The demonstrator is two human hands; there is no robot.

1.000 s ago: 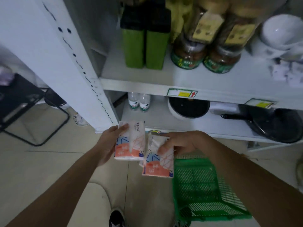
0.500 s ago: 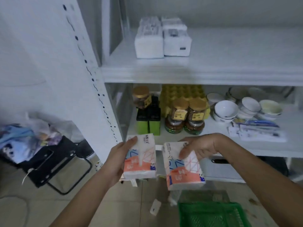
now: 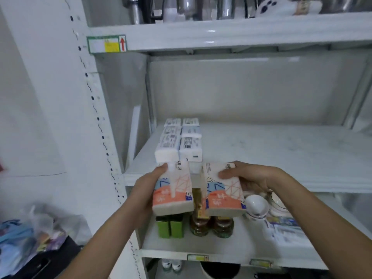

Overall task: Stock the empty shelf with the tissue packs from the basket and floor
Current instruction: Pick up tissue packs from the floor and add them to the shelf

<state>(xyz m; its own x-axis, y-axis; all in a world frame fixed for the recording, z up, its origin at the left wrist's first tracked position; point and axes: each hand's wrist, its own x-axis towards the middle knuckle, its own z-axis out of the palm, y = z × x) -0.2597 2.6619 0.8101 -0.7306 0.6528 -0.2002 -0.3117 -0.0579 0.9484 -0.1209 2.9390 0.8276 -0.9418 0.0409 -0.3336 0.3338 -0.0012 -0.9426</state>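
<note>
My left hand (image 3: pixel 144 191) grips a tissue pack (image 3: pixel 173 188), white with an orange and blue print. My right hand (image 3: pixel 248 176) holds a second, matching tissue pack (image 3: pixel 221 190). Both packs hover side by side just in front of the front edge of the white shelf (image 3: pixel 271 158). On that shelf's left end stand two rows of stocked tissue packs (image 3: pixel 179 141), running from the front edge toward the back. The rest of the shelf surface to the right is bare. The basket and the floor are out of view.
The shelf below carries green boxes (image 3: pixel 170 226), jars (image 3: pixel 211 224), white bowls (image 3: pixel 256 204) and flat packets (image 3: pixel 285 232). Metal ware (image 3: pixel 201 7) stands on the shelf above. A perforated white upright (image 3: pixel 94 117) borders the left. A bag of items (image 3: pixel 26 234) lies at lower left.
The view has risen from the lower shelves and green basket to the tissue shelf. Both hands have lifted their packs up to that shelf's front edge.
</note>
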